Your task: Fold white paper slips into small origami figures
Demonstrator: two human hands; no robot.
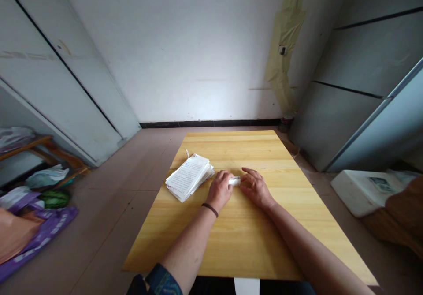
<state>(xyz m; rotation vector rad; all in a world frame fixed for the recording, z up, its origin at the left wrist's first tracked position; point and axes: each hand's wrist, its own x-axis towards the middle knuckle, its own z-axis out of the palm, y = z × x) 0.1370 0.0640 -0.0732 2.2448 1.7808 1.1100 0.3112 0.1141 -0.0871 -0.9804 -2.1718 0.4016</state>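
Pine table top [231, 149] shown before white wall [198, 57]. Stack of printed paper sheets [188, 177] laid left of table centre, just beside left hand [220, 191]. On table, small white cylinder [235, 181] held between hands, grasped under curled left fingers [222, 176]. Right hand [256, 189] relaxed, half-open, placed just beside cylinder, grip not closed. Dark band [210, 209] worn on left wrist.

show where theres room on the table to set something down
The wooden table has bare wood at its far end, beyond the paper stack, and on its near half. More lies right of the right hand. Crowded mid-table, where the left hand and right hand flank a small white cylinder beside the stack.
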